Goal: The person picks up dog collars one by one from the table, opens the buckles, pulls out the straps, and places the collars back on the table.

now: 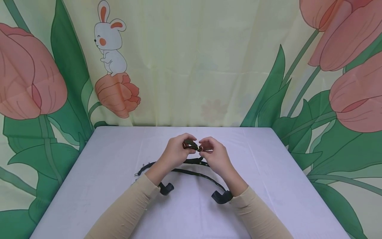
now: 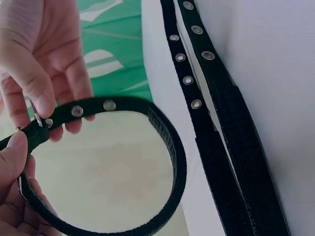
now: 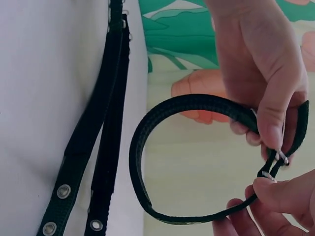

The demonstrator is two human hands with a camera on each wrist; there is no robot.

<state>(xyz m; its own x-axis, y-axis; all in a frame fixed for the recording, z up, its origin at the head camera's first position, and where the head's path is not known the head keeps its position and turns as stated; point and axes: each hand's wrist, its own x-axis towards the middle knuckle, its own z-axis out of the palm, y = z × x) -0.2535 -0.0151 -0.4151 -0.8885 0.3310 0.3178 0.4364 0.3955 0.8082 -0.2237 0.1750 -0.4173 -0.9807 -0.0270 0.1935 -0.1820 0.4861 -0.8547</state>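
Both hands hold a dark green, nearly black buckle collar (image 2: 178, 162) bent into a loop, raised over the table. My left hand (image 1: 175, 152) pinches it at the metal buckle (image 3: 281, 157), thumb on the frame. My right hand (image 1: 217, 156) pinches the band close to the buckle, between thumb and fingers. Metal-rimmed eyelets (image 2: 77, 111) run along the band beside the right fingertips. In the right wrist view the strap's free end (image 3: 302, 123) sticks out past the left thumb.
Below the hands, two dark straps (image 2: 253, 142) with metal eyelets lie side by side on the white table (image 1: 256, 159). Black devices (image 1: 222, 197) sit at both wrists. Behind the table's far edge hangs a curtain (image 1: 191, 66) printed with tulips and a rabbit.
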